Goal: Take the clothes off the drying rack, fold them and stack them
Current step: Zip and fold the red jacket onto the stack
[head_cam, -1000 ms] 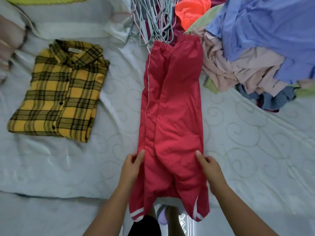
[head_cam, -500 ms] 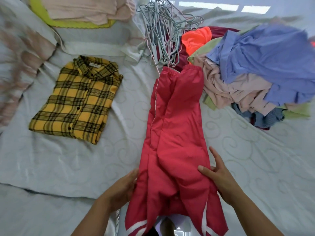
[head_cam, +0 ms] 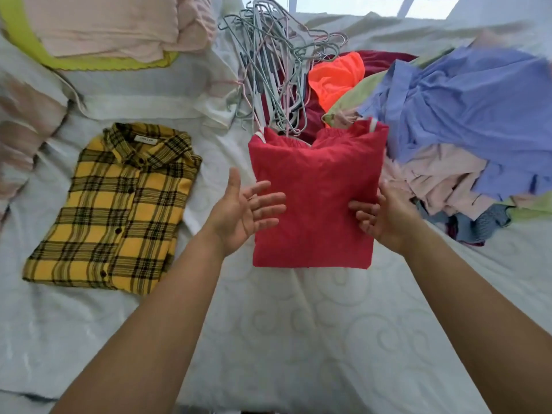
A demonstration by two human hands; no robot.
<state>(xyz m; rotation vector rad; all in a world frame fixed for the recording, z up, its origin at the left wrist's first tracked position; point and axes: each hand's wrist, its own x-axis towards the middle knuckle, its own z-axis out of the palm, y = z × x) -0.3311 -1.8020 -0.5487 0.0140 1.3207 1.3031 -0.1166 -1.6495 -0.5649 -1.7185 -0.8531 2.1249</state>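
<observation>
Figure: folding of the red trousers (head_cam: 313, 204), middle stage. The trousers lie on the bed (head_cam: 298, 339) at the centre of the view, doubled over on themselves, with the striped cuffs brought up to the elastic waistband at the far edge, so that they form a roughly square packet. My left hand (head_cam: 245, 213) is wide open, palm turned up and fingers spread, its fingertips at the packet's left edge and holding nothing. My right hand (head_cam: 385, 219) stands at the right edge with its fingers loosely bent over the red cloth; it appears to touch rather than grip, though blur hides the thumb. A folded plaid shirt (head_cam: 119, 204) lies flat to the left, apart from the trousers. A tangle of hangers (head_cam: 268, 79) lies just beyond the waistband, and a pile of unfolded clothes (head_cam: 463, 130) lies against the packet's right side. I judge the step in hand to be the fold itself, with the first halving made and the stacking not yet done. The next move probably calls for both hands to flatten the packet and square its edges, perhaps halve it once more, then slide under it from both sides and carry it level onto the shirt, keeping the slippery cloth from springing open
</observation>
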